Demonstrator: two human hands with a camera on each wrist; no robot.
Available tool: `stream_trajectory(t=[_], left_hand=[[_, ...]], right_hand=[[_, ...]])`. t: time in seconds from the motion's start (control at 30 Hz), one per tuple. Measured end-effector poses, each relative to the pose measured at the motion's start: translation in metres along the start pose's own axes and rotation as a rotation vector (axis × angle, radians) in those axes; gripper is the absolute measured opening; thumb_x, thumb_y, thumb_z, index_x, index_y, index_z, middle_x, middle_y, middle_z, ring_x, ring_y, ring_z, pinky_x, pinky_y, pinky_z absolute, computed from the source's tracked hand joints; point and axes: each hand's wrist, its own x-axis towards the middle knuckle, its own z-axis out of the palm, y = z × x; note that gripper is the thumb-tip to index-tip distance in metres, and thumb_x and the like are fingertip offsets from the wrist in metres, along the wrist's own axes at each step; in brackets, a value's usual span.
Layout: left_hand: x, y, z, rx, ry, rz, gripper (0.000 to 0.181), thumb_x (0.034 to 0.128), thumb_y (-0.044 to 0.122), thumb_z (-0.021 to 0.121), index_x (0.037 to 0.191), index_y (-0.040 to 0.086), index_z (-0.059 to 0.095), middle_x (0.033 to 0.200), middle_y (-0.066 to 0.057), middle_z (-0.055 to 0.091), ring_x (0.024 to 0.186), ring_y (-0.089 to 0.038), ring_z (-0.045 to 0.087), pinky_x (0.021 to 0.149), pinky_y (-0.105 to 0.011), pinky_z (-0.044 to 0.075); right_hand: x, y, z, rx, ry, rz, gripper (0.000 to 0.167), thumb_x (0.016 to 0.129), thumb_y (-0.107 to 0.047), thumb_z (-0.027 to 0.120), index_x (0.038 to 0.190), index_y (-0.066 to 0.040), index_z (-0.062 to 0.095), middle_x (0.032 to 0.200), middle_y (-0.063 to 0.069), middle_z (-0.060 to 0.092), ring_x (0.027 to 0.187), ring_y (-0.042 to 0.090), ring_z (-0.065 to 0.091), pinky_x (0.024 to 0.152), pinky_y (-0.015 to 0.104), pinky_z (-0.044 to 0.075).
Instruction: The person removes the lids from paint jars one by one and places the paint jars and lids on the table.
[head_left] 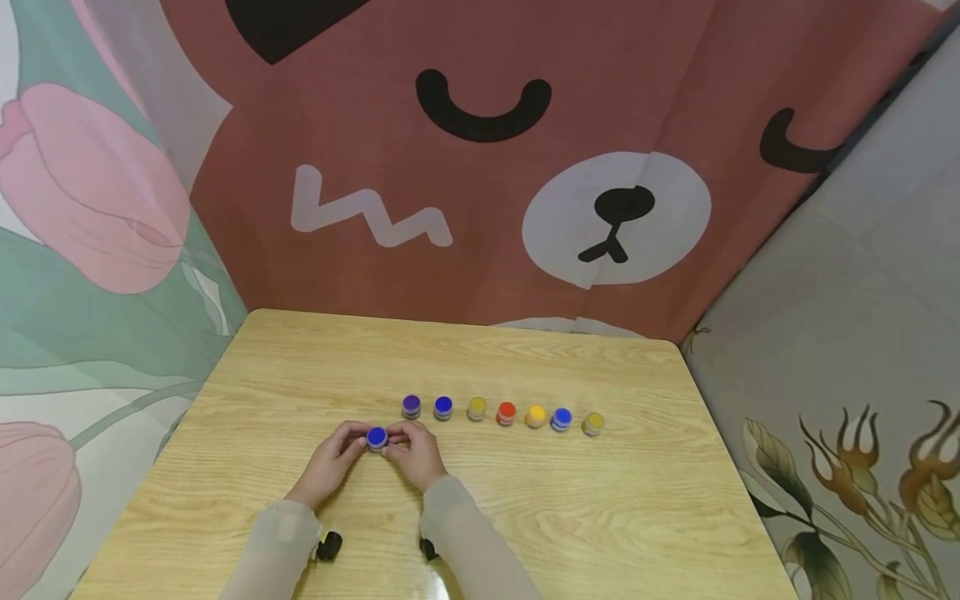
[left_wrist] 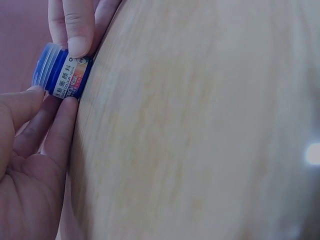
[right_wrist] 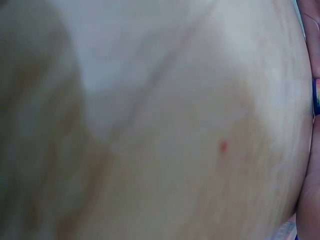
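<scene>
A small blue paint jar (head_left: 377, 438) with a clear lid stands on the table, held from both sides. My left hand (head_left: 333, 462) pinches it, and in the left wrist view the thumb lies by the lid. From the other side my right hand (head_left: 418, 457) grips the same jar, its thumb over part of the printed label (left_wrist: 70, 77). Only a sliver of the blue jar (right_wrist: 317, 95) shows in the right wrist view, between the edges of the hands.
Behind the hands runs a row of paint jars: purple (head_left: 411, 407), blue (head_left: 443, 407), dull yellow (head_left: 477, 408), red (head_left: 506, 413), orange-yellow (head_left: 536, 416), another blue (head_left: 561, 419) and another dull yellow (head_left: 593, 423). The wooden table (head_left: 600, 517) meets a printed curtain (head_left: 480, 275) at the back.
</scene>
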Motion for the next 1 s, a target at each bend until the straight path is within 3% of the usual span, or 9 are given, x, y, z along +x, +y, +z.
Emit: stream_trajectory(t=[0.2, 0.3, 0.43, 0.53, 0.63, 0.8, 1.0], left_hand=[[-0.0002, -0.0053, 0.0006, -0.066, 0.013, 0.024, 0.019, 0.1044, 0.005, 0.054, 0.123, 0.001, 0.058, 0.122, -0.017, 0.067, 0.108, -0.006, 0.063, 0.092, -0.017, 0.051], [0.0006, -0.0055, 0.0009, -0.035, 0.006, 0.031, 0.027, 0.1053, 0.008, 0.053, 0.131, 0.002, 0.056, 0.126, -0.016, 0.066, 0.113, -0.012, 0.062, 0.095, -0.019, 0.050], [0.0014, -0.0037, 0.0007, 0.031, 0.000, 0.035, 0.035, 0.1068, 0.016, 0.052, 0.140, 0.008, 0.057, 0.134, -0.013, 0.064, 0.126, -0.026, 0.058, 0.104, -0.029, 0.047], [0.0015, -0.0025, 0.0001, 0.049, 0.001, 0.033, 0.033, 0.1074, 0.017, 0.051, 0.138, 0.009, 0.061, 0.136, -0.011, 0.064, 0.130, -0.031, 0.055, 0.107, -0.037, 0.046], [0.0011, -0.0021, -0.0007, 0.057, 0.009, 0.029, 0.031, 0.1072, 0.017, 0.051, 0.135, 0.009, 0.063, 0.133, -0.010, 0.065, 0.128, -0.031, 0.056, 0.106, -0.036, 0.046], [0.0000, -0.0034, -0.0012, 0.035, 0.017, 0.024, 0.028, 0.1068, 0.016, 0.052, 0.131, 0.008, 0.063, 0.128, -0.010, 0.067, 0.120, -0.022, 0.061, 0.099, -0.023, 0.049], [0.0014, -0.0054, -0.0003, -0.080, 0.006, 0.037, 0.023, 0.1057, 0.009, 0.052, 0.126, 0.001, 0.060, 0.123, -0.018, 0.066, 0.109, -0.004, 0.062, 0.093, -0.017, 0.051]], right_hand=[[-0.0024, -0.0006, 0.0004, 0.004, 0.006, -0.006, 0.024, 0.086, 0.000, 0.079, 0.109, 0.000, 0.071, 0.106, 0.004, 0.064, 0.093, 0.013, 0.066, 0.081, 0.017, 0.056], [-0.0018, 0.0007, 0.0007, -0.001, 0.007, -0.007, 0.025, 0.086, 0.001, 0.078, 0.110, 0.000, 0.071, 0.107, 0.006, 0.064, 0.093, 0.013, 0.066, 0.081, 0.017, 0.056], [0.0005, 0.0032, 0.0015, -0.005, 0.005, -0.004, 0.024, 0.087, 0.000, 0.078, 0.110, -0.001, 0.071, 0.108, 0.006, 0.065, 0.094, 0.012, 0.066, 0.082, 0.016, 0.055], [0.0009, 0.0031, 0.0015, -0.002, 0.003, -0.006, 0.024, 0.087, 0.000, 0.078, 0.110, -0.001, 0.071, 0.108, 0.006, 0.065, 0.094, 0.012, 0.066, 0.082, 0.016, 0.055], [0.0006, 0.0011, 0.0009, 0.006, 0.000, -0.008, 0.024, 0.087, 0.000, 0.078, 0.110, 0.000, 0.071, 0.108, 0.007, 0.065, 0.094, 0.013, 0.066, 0.082, 0.017, 0.055], [0.0008, 0.0006, 0.0011, 0.011, -0.011, 0.001, 0.024, 0.087, -0.001, 0.078, 0.110, -0.001, 0.071, 0.108, 0.005, 0.065, 0.094, 0.013, 0.066, 0.081, 0.017, 0.055], [0.0013, 0.0016, 0.0006, 0.010, -0.008, 0.014, 0.025, 0.087, -0.001, 0.078, 0.111, -0.001, 0.071, 0.108, 0.005, 0.064, 0.095, 0.013, 0.066, 0.081, 0.016, 0.055]])
